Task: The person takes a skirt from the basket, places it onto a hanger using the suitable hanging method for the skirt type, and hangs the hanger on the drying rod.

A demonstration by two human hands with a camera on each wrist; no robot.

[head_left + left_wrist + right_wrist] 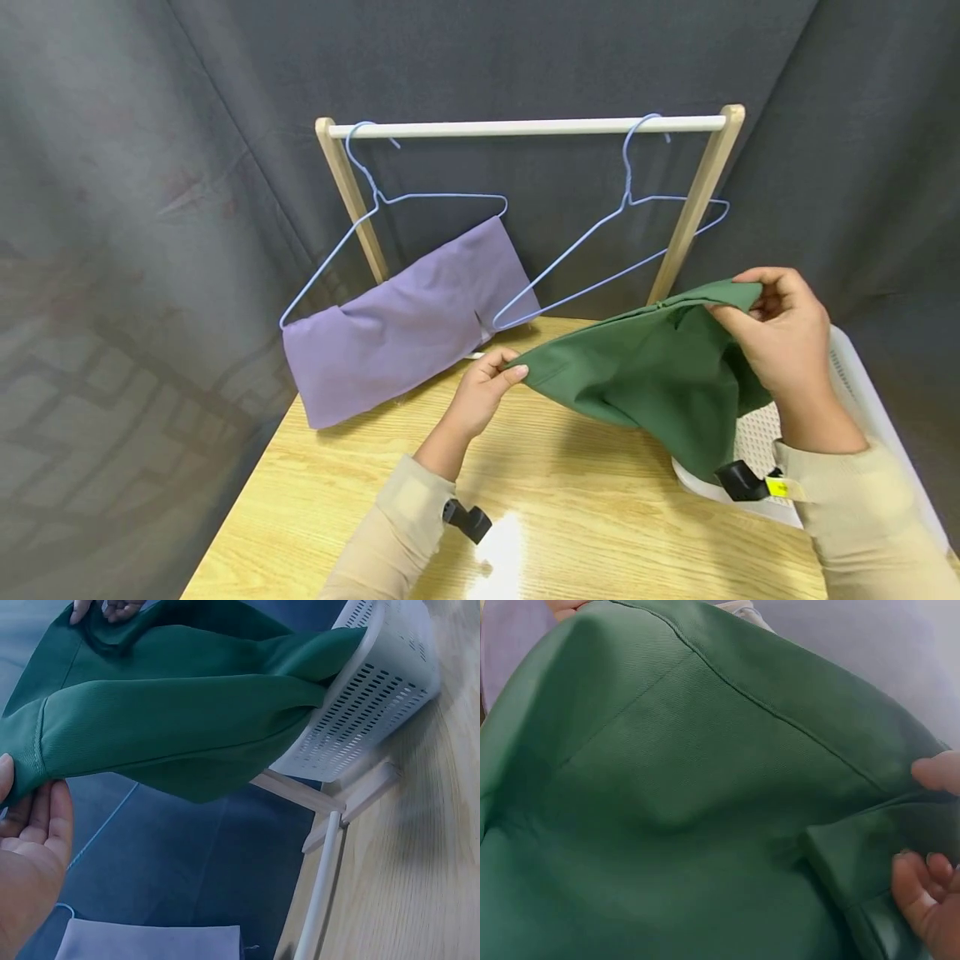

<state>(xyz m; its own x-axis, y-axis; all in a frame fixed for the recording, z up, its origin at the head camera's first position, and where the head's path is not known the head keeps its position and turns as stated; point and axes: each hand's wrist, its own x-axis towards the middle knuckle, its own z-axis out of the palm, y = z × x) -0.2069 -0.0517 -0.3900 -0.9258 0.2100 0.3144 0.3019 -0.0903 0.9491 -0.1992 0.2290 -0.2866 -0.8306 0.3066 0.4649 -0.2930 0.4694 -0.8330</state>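
Note:
A green garment [637,375] with a stitched band along its upper edge is stretched between both hands above the table. My left hand [480,392] pinches one end of that band between thumb and fingers. At the opposite end, my right hand [791,337] grips the band, with part of the cloth folded over near its fingers. In the left wrist view the garment's lower part [330,656] hangs down at the rim of a white perforated basket [375,697]. An unloaded blue wire hanger [577,242] hangs on the rack just behind the garment.
The rack has a white rod [525,128] between wooden posts [697,200]. At its left, a second blue hanger [330,258] carries a folded purple cloth [405,333]. Below lies the wooden table [345,500]; a grey curtain [525,58] hangs behind.

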